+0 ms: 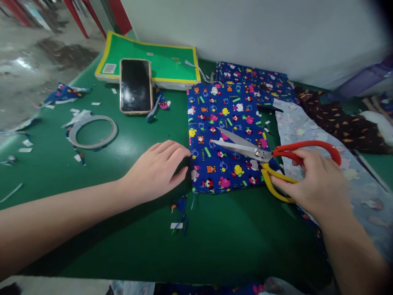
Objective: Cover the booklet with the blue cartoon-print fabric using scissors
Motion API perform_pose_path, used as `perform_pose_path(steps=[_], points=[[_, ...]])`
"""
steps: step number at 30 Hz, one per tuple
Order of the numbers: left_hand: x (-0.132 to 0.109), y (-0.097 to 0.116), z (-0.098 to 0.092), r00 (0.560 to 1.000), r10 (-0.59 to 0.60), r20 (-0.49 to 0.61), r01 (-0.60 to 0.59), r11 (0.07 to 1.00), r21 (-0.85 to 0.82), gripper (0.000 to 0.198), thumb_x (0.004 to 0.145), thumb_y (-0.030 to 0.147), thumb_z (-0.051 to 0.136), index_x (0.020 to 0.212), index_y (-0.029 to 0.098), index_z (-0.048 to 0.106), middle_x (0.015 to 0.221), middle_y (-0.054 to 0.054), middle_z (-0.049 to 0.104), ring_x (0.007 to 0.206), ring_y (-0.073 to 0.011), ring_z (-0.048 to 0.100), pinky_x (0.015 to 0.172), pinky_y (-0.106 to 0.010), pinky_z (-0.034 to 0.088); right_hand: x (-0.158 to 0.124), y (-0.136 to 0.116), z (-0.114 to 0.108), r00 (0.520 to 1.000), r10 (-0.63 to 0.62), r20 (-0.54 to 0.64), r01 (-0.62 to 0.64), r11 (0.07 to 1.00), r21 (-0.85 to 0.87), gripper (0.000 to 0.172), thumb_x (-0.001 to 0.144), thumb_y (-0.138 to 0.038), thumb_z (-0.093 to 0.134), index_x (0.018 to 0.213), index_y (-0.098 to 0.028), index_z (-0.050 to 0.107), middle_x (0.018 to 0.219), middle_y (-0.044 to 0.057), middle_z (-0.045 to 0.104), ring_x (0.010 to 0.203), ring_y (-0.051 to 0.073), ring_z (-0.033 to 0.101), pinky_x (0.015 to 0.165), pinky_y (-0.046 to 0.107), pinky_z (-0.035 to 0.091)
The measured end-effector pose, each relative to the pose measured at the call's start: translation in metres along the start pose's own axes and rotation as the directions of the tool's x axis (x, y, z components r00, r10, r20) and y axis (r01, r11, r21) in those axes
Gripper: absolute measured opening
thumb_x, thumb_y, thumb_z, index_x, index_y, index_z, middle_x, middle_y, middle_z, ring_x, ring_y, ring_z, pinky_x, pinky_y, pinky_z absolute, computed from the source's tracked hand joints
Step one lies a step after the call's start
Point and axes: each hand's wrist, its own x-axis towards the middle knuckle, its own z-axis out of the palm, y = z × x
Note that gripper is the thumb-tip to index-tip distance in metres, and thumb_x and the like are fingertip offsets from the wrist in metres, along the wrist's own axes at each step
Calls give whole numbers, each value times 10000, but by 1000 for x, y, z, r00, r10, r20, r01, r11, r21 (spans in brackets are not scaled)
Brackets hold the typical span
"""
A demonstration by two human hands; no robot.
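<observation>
A folded stack of dark blue fabric [225, 119] with colourful cartoon animals lies flat in front of me. My left hand [158, 166] rests at its left edge, thumb and forefinger apart and gently curved, the fingertips at or touching the cloth's side. My right hand [316, 184] holds a pair of scissors [260, 155] by one red and one yellow handle. The scissor blades are spread apart and lie over the upper face of the fabric, pointing left. Pale, wrong-side-up cloth [297, 127] spreads under and beyond my right wrist.
A smartphone [136, 86] leans on a green book [166, 61] with yellow edges. A tape ring [92, 132] and fabric scraps [66, 93] lie leftward on the green table [123, 237]. More blue print [273, 84] and brown cloth [337, 119] sit at the back right, near a white wall.
</observation>
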Motion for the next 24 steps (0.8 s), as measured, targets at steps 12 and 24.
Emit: perform_pose_path(steps=[12,24], points=[[-7,14,-8,852,-464,241,455,431,-779,181,924,298,496,1083,222,538,1338,-83,588,1290,-228,508,1078,-503,397,3,-5,6,993,40,110,-50,995,91,506,698,-526,631,1078,-226,483,910,61,602,788,245,569,664,366,424],[34,20,-1,835,-356,418,373,-191,-908,287,894,257,528,1150,136,571,1248,-133,631,1085,-213,645,904,-333,565,2,-1,12,980,103,168,-121,987,103,577,644,-504,666,1109,-211,490,990,61,619,821,239,605,639,335,420]])
